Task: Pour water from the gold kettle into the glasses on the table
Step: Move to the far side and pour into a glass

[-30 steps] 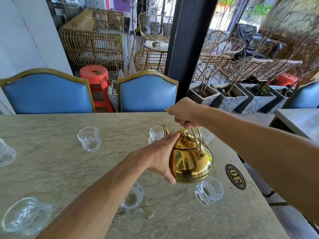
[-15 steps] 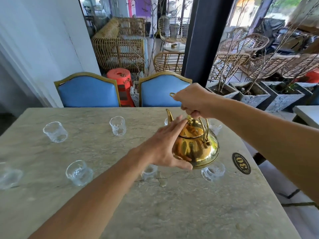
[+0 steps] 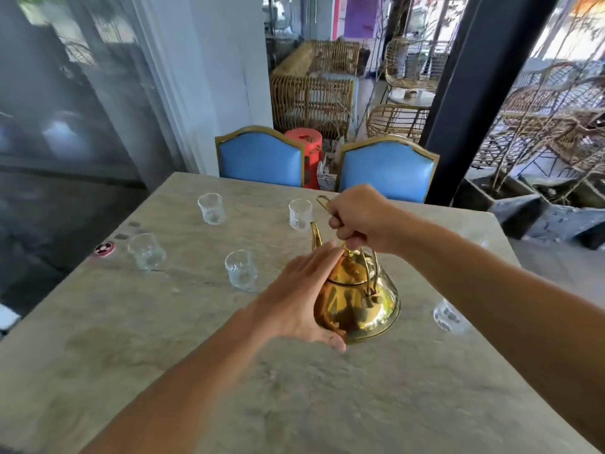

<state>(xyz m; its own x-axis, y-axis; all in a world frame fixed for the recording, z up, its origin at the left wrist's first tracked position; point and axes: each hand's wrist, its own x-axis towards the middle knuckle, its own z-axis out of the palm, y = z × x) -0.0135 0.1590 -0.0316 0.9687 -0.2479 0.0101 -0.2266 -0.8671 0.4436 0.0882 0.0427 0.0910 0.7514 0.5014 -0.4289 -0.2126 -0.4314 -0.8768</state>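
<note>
The right hand (image 3: 360,217) is a closed fist around the handle (image 3: 366,270) of the kettle (image 3: 358,303), with the arm reaching in from the right. The left hand (image 3: 301,296) is open and flat, its fingers (image 3: 322,257) pressed on the lid and side. The kettle is over the middle of the surface (image 3: 229,388), its spout (image 3: 316,235) pointing away. Half a second ago it was closer to the right edge; now more glasses (image 3: 240,270) show on its left, and one glass (image 3: 448,314) sits on its right.
</note>
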